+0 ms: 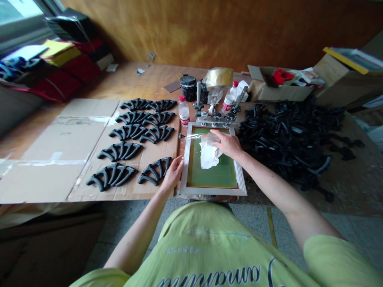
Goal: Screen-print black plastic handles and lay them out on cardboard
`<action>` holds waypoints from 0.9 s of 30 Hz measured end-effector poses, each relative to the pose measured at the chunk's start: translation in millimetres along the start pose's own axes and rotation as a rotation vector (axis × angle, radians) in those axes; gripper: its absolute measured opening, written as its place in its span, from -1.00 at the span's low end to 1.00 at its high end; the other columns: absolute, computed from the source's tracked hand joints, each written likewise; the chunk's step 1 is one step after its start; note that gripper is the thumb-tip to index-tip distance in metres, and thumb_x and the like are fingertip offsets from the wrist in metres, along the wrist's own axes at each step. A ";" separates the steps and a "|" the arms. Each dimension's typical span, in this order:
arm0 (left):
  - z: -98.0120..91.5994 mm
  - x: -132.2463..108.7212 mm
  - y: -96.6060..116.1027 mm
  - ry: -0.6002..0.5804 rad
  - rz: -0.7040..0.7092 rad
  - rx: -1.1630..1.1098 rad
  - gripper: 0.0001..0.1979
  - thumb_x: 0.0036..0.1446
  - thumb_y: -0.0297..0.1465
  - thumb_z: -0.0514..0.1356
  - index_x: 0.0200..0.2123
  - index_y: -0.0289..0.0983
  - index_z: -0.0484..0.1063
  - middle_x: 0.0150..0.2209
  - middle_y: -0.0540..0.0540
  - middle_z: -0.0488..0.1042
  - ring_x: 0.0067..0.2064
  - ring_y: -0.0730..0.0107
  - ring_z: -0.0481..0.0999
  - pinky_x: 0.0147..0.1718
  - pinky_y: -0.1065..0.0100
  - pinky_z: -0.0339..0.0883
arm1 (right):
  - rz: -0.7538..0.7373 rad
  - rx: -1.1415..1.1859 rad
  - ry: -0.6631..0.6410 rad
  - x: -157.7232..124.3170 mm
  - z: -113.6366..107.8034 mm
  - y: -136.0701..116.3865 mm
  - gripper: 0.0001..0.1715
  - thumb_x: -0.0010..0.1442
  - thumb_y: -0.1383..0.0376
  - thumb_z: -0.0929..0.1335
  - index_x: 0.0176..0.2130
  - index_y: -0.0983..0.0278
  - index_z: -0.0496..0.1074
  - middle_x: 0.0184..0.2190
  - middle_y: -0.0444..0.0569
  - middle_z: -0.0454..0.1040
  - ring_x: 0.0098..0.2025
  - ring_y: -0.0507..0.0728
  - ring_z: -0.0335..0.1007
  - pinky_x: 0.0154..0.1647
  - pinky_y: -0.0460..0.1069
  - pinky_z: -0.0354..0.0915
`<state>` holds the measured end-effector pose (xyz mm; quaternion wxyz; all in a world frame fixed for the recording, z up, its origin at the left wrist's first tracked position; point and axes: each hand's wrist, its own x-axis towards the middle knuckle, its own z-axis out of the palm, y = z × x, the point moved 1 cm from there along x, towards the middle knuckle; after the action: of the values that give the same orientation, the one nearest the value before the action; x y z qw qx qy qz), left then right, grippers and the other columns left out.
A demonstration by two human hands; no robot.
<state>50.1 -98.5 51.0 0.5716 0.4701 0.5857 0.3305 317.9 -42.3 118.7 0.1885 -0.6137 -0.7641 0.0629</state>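
A screen printing frame (241,175) with pale metal sides and green mesh (211,177) lies in front of me. My right hand (228,144) is closed on a small pale squeegee (212,139) over the upper part of the mesh. Just below the squeegee is an irregular white patch (209,156) that looks like thick ink. At the frame's left side is my left hand (174,172), its fingers bent together against the edge; what lies under them is hidden. Rows of curved black handle-like parts (112,175) rest on cardboard at the left.
Behind the frame stand a metal clamp (217,118), a red-capped bottle (183,111), a black tub (188,87) and a roll of tape (219,77). A large heap of black parts (287,139) fills the right side. An open cardboard box (283,93) sits beyond it.
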 end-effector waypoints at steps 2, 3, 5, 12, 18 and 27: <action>-2.2 -4.1 19.4 0.029 0.050 -0.038 -0.30 0.16 0.07 0.12 0.22 -0.23 0.31 -0.50 0.04 0.41 -0.59 0.52 0.28 -0.64 0.49 0.11 | 0.059 -0.006 0.074 17.1 -17.7 15.1 -0.28 0.16 0.15 0.45 0.26 0.11 0.26 -0.12 -0.05 0.58 -0.18 0.17 0.50 -0.17 0.03 0.35; -2.8 -6.3 31.0 0.035 0.068 -0.066 -0.31 0.18 0.10 0.07 0.19 -0.24 0.35 -0.53 0.04 0.39 -0.61 0.52 0.26 -0.65 0.48 0.10 | 0.093 0.007 0.123 21.6 -26.8 27.4 -0.27 0.19 0.11 0.43 0.27 0.14 0.24 -0.16 -0.05 0.58 -0.21 0.17 0.49 -0.16 0.04 0.34; -2.5 -8.8 57.0 0.033 0.115 -0.107 -0.32 0.22 0.14 -0.04 0.07 -0.27 0.45 -0.56 0.02 0.38 -0.62 0.50 0.28 -0.66 0.46 0.12 | 0.197 0.062 0.251 22.1 -42.3 58.5 -0.37 0.28 0.07 0.34 0.25 0.24 0.25 -0.25 -0.03 0.58 -0.26 0.13 0.46 -0.15 0.04 0.32; 9.6 24.5 154.0 0.124 0.549 -0.237 -0.31 0.26 0.14 -0.21 -0.07 -0.25 0.44 -0.27 -0.13 0.55 -0.25 0.33 0.56 -0.34 0.32 0.49 | 0.413 0.127 0.050 -33.3 3.9 94.9 -0.62 0.31 0.04 0.29 -0.24 0.30 0.46 -0.34 0.02 0.53 -0.29 0.12 0.40 -0.18 0.00 0.27; 27.4 26.4 152.0 0.157 0.515 -0.317 -0.43 0.27 0.09 -0.07 0.06 -0.21 0.33 -0.17 -0.15 0.56 -0.18 0.34 0.57 -0.33 0.36 0.49 | 0.115 -0.158 -0.299 -61.8 58.2 28.6 -0.71 0.31 0.12 0.32 -0.25 0.31 0.43 -0.17 0.16 0.51 -0.05 0.22 0.38 -0.05 0.03 0.21; 82.6 -50.2 -0.4 -0.226 -0.308 -0.462 -0.41 0.04 0.11 0.22 -0.16 -0.31 0.45 -0.14 -0.27 0.57 -0.15 0.18 0.58 -0.36 0.32 0.47 | -0.058 0.093 -0.143 -90.4 62.5 -69.1 -0.74 0.40 0.31 0.18 -0.24 0.27 0.41 -0.28 0.05 0.52 -0.17 0.16 0.38 -0.12 0.01 0.26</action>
<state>126.2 -157.7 58.0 0.7683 0.2668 0.4922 0.3101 247.8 -137.3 64.7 0.1635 -0.5757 -0.7895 0.1363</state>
